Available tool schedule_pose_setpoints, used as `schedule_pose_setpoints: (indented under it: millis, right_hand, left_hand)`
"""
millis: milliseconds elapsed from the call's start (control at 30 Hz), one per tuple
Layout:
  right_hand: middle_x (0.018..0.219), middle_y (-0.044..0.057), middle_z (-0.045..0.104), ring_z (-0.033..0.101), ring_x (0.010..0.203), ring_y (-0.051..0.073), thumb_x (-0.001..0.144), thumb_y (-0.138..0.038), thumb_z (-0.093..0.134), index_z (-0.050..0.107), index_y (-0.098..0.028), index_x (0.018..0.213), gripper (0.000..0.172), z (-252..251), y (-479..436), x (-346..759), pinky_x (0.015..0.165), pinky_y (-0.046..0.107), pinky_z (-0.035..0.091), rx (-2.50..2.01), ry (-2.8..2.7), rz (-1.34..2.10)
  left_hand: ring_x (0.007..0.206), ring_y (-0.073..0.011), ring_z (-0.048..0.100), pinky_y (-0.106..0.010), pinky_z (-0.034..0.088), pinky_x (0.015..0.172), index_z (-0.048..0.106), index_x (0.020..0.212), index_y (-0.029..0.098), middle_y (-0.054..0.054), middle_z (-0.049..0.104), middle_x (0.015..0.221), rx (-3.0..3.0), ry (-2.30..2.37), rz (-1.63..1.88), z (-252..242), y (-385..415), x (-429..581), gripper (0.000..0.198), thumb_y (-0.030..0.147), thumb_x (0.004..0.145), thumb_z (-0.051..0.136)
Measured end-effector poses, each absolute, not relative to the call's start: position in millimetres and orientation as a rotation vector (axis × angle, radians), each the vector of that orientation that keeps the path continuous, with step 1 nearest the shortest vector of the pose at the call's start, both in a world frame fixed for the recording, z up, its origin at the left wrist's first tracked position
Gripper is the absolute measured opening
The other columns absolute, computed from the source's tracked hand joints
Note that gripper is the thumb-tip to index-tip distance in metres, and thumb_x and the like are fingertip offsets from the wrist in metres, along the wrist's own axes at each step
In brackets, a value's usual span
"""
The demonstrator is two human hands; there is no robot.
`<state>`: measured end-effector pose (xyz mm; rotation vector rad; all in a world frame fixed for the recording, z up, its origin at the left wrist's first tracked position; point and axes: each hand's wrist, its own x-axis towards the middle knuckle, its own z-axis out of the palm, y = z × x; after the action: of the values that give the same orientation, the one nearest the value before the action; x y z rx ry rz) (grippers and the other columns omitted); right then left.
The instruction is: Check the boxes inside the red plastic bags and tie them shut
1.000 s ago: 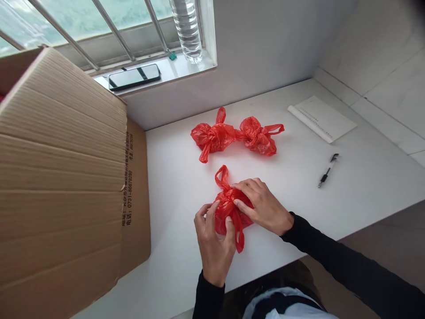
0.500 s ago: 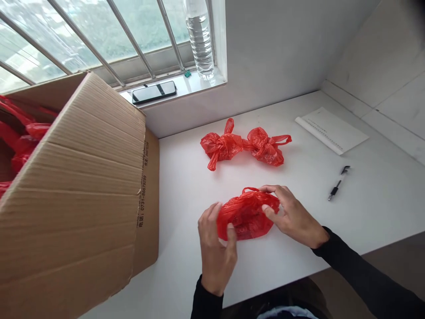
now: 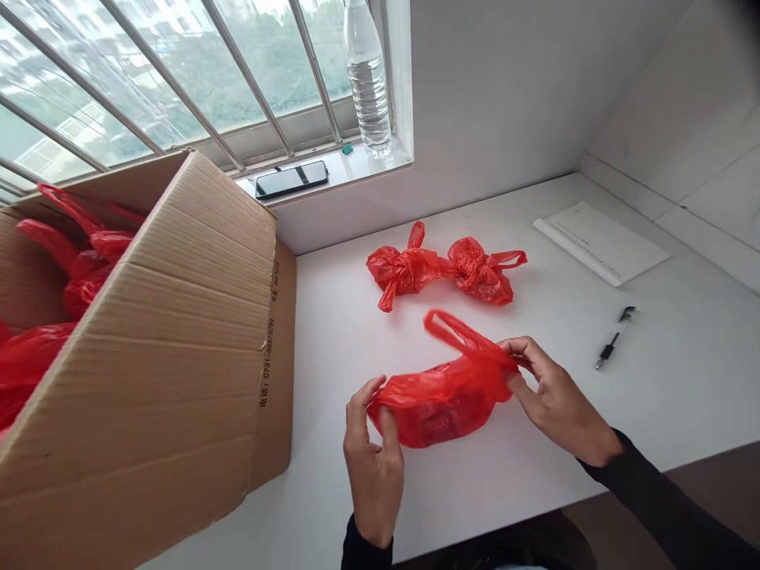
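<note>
A red plastic bag point(image 3: 442, 416) rests on the white table between my hands, one loop handle standing up and leaning left. My left hand point(image 3: 373, 455) has its left end between thumb and fingers. Pinched in my right hand point(image 3: 549, 392) is the bag's right side, by the base of the handle. What is inside the bag cannot be made out. Farther back lie two knotted red plastic bags, the left one point(image 3: 404, 269) touching the right one point(image 3: 480, 271).
An open cardboard box point(image 3: 178, 340) with several red bags inside stands at left. A phone point(image 3: 290, 180) and a water bottle point(image 3: 371, 99) are on the windowsill. Toward the right lie a pen point(image 3: 614, 340) and a sheet of paper point(image 3: 606, 241) on the table point(image 3: 475, 507).
My right hand has moved right and closed on the bag's side, pulling it out. The handle has risen, and my left hand has closed on the left end. The view has shifted slightly.
</note>
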<state>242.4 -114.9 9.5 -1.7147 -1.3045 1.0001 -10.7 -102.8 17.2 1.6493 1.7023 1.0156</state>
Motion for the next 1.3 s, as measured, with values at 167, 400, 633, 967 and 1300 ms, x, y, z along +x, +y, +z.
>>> schedule_pose_setpoints:
  millis: [167,400,633,967,1300]
  right_hand:
    - [0.121,0.002,0.063,0.063,0.104,0.021,0.097,-0.051,0.062,0.052,-0.032,0.129,0.039,29.0,-111.1,226.9,0.086,0.036,0.053,-1.678,-1.373,1.113]
    - [0.101,0.002,0.065,0.062,0.092,0.023,0.101,-0.048,0.054,0.059,-0.028,0.112,0.023,35.5,-119.7,241.4,0.075,0.037,0.051,-1.736,-1.261,0.887]
    - [0.11,0.005,0.063,0.062,0.105,0.024,0.092,-0.009,0.061,0.053,-0.031,0.13,0.045,65.7,-135.7,208.1,0.095,0.045,0.053,-1.242,-1.656,0.323]
    - [0.113,0.007,0.066,0.062,0.1,0.024,0.104,-0.012,0.045,0.056,-0.022,0.126,0.027,57.7,-114.6,192.3,0.093,0.048,0.055,-1.468,-2.217,0.32]
    - [0.071,0.002,0.064,0.064,0.059,0.022,0.107,-0.024,0.038,0.056,-0.023,0.096,0.021,64.7,-137.8,198.8,0.056,0.04,0.047,-1.585,-2.357,0.349]
  left_hand:
    - [0.107,-0.025,0.064,-0.039,0.055,0.091,0.069,0.123,0.03,-0.005,0.069,0.114,1.772,1.523,1.032,22.4,-99.7,-1.3,0.03,0.03,0.093,0.068]
    - [0.094,-0.0211,0.066,-0.032,0.053,0.083,0.071,0.1,0.025,-0.002,0.069,0.099,1.384,1.681,1.166,48.2,-103.8,-13.3,0.019,0.042,0.097,0.064]
    - [0.087,-0.0199,0.063,-0.033,0.051,0.082,0.068,0.087,0.026,-0.001,0.066,0.092,1.484,1.688,1.166,68.4,-110.2,-0.1,0.019,0.043,0.093,0.069]
    - [0.091,-0.0248,0.07,-0.034,0.058,0.076,0.075,0.096,0.025,-0.004,0.074,0.093,1.174,1.561,1.294,76.1,-114.5,-6.2,0.021,0.045,0.09,0.07]
    - [0.097,-0.025,0.07,-0.034,0.06,0.081,0.069,0.091,0.022,-0.005,0.074,0.099,0.995,1.438,1.28,67.8,-119.0,-14.4,0.018,0.04,0.09,0.068]
